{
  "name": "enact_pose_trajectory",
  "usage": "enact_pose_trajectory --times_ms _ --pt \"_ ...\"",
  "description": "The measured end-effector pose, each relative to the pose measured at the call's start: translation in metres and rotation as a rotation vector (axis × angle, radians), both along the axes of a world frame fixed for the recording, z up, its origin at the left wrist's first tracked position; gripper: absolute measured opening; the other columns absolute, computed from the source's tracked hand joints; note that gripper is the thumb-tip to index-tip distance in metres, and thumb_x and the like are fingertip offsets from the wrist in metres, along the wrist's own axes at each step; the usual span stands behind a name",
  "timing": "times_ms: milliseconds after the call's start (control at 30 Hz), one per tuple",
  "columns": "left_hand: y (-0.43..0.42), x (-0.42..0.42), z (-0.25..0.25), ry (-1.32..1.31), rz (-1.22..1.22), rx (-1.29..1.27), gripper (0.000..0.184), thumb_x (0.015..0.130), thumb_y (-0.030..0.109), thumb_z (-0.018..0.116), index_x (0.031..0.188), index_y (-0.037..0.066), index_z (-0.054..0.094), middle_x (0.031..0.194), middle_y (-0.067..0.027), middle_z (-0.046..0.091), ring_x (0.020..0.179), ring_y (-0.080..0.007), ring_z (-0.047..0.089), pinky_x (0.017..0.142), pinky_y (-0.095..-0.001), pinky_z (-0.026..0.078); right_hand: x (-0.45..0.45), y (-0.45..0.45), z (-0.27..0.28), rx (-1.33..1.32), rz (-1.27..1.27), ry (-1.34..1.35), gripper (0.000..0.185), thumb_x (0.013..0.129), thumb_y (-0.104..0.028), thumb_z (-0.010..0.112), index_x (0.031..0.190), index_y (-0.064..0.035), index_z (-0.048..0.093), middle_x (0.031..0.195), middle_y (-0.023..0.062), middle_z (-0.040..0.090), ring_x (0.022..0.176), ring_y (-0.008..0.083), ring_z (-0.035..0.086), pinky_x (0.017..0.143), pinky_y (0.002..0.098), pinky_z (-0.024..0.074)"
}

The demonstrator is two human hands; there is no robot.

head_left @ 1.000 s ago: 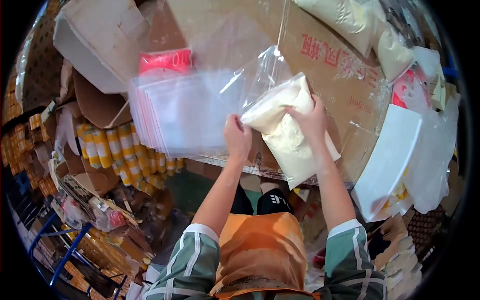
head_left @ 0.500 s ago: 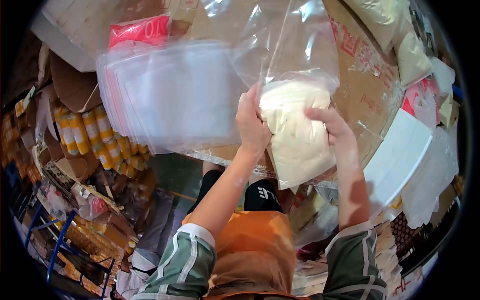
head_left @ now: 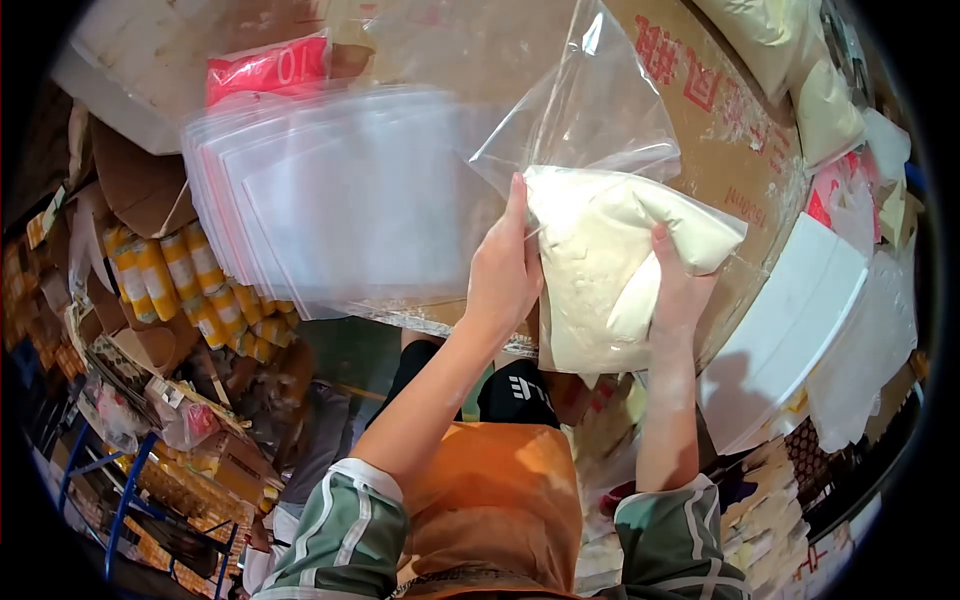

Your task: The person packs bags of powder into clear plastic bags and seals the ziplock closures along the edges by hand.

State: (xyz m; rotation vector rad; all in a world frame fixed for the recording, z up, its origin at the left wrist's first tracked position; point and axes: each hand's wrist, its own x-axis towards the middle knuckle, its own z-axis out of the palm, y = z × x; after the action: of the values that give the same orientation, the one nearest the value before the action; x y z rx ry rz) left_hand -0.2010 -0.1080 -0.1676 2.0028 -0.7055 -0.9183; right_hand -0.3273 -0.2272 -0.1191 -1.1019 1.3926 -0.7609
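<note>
A clear plastic bag (head_left: 590, 260) with pale cream powder in its lower part is between my two hands above the cardboard. Its empty upper part lies loose toward the far side. My left hand (head_left: 505, 262) grips the bag's left edge, fingers up along the side and partly hidden. On the right, my right hand (head_left: 680, 290) is closed round the bag's right side, thumb pressed on the front, and the powder there bulges out to the upper right. Left of the bag lies a fanned stack of clear plastic bags (head_left: 350, 190).
A red packet (head_left: 268, 70) lies behind the stack on the cardboard surface (head_left: 740, 150). Filled powder bags (head_left: 828, 115) stand at the far right, above white sheets (head_left: 790, 320). Yellow-wrapped rolls (head_left: 155, 275) hang at the left near a blue metal frame (head_left: 118, 510).
My right hand has moved a little lower, and the powder's upper right corner now bulges outward. The bag's empty top has folded down and narrowed.
</note>
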Motion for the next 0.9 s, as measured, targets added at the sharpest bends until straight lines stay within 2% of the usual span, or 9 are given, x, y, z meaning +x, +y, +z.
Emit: enact_pose_trajectory --times_ms 67,233,400,433,533,700,767,800,900 --pt "0.002 -0.003 -0.001 -0.014 -0.057 -0.015 0.079 0.083 0.0 0.061 0.15 0.005 0.02 0.107 -0.0243 0.063 0.097 -0.0346 0.065 0.083 -0.0348 0.05 0.009 0.007 -0.002 -0.052 -0.009 0.316 0.047 0.074 -0.008 0.082 0.114 0.0029 0.058 0.107 0.0092 0.064 0.095 0.0172 0.062 0.084 0.0298 0.0497" --pt "-0.007 0.023 0.009 0.182 -0.185 0.08 0.089 0.081 0.006 0.065 0.151 0.003 0.009 0.1 -0.0296 0.063 0.092 -0.0445 0.063 0.083 -0.0405 0.049 0.028 0.0 -0.016 0.013 0.481 0.293 0.046 0.075 -0.012 0.08 0.113 0.0031 0.06 0.107 0.0098 0.066 0.1 0.0164 0.061 0.088 0.031 0.0485" --pt "-0.012 0.065 0.017 0.142 -0.584 0.26 0.086 0.082 0.003 0.053 0.146 -0.009 -0.003 0.075 -0.0312 0.062 0.071 -0.0465 0.061 0.072 -0.0455 0.05 0.042 -0.018 -0.016 -0.242 0.931 0.5 0.046 0.073 -0.009 0.066 0.119 -0.0135 0.063 0.092 0.0118 0.062 0.088 0.035 0.061 0.071 0.0425 0.0482" --pt "-0.028 0.073 0.041 -0.016 -0.757 0.554 0.081 0.079 0.004 0.053 0.145 -0.013 0.007 0.085 -0.0299 0.062 0.076 -0.0435 0.062 0.072 -0.0453 0.051 0.044 -0.016 -0.018 -0.336 0.937 0.507 0.044 0.073 -0.007 0.064 0.116 -0.0125 0.063 0.087 0.0116 0.061 0.086 0.0331 0.061 0.071 0.0425 0.0476" --pt "-0.027 0.067 0.048 -0.652 -0.752 0.383 0.075 0.079 0.005 0.056 0.144 -0.011 0.022 0.099 -0.0264 0.058 0.085 -0.0394 0.061 0.071 -0.0446 0.052 0.05 -0.015 -0.012 -0.323 1.0 0.577 0.042 0.072 -0.006 0.065 0.114 -0.0121 0.063 0.089 0.0117 0.061 0.086 0.0327 0.062 0.071 0.0426 0.0477" --pt "-0.068 0.053 0.043 -0.605 -0.554 0.081 0.04 0.085 0.005 0.052 0.124 -0.001 0.047 0.103 -0.0223 0.055 0.089 -0.0391 0.059 0.07 -0.0435 0.05 0.039 -0.013 -0.042 -0.284 0.824 0.423 0.036 0.075 -0.008 0.065 0.11 -0.01 0.065 0.089 0.0112 0.063 0.087 0.0314 0.063 0.073 0.0394 0.049" --pt "-0.079 0.051 0.042 -0.522 -0.521 0.061 0.029 0.085 0.004 0.052 0.114 0.001 0.053 0.098 -0.021 0.057 0.085 -0.039 0.059 0.068 -0.0431 0.049 0.038 -0.006 -0.051 0.338 0.242 -0.377 0.033 0.075 -0.004 0.064 0.108 -0.0085 0.065 0.102 0.0102 0.064 0.096 0.0307 0.062 0.08 0.0373 0.0494" --pt "-0.084 0.052 0.038 -0.49 -0.492 0.029 0.018 0.085 0.004 0.053 0.103 0.001 0.054 0.093 -0.0197 0.058 0.081 -0.0386 0.058 0.067 -0.0437 0.048 0.034 -0.003 -0.051 0.345 0.228 -0.383 0.033 0.075 -0.004 0.064 0.108 -0.0085 0.065 0.102 0.0102 0.064 0.096 0.0307 0.062 0.08 0.0373 0.0494" --pt "-0.094 0.044 0.043 -0.439 -0.449 -0.008 0.006 0.085 0.005 0.056 0.087 0.0 0.053 0.083 -0.0176 0.058 0.074 -0.0376 0.057 0.064 -0.0445 0.046 0.027 -0.006 -0.037 -0.45 0.601 0.073 0.039 0.072 0.005 0.064 0.109 -0.0087 0.065 0.123 0.009 0.058 0.112 0.0305 0.055 0.094 0.0367 0.0452"
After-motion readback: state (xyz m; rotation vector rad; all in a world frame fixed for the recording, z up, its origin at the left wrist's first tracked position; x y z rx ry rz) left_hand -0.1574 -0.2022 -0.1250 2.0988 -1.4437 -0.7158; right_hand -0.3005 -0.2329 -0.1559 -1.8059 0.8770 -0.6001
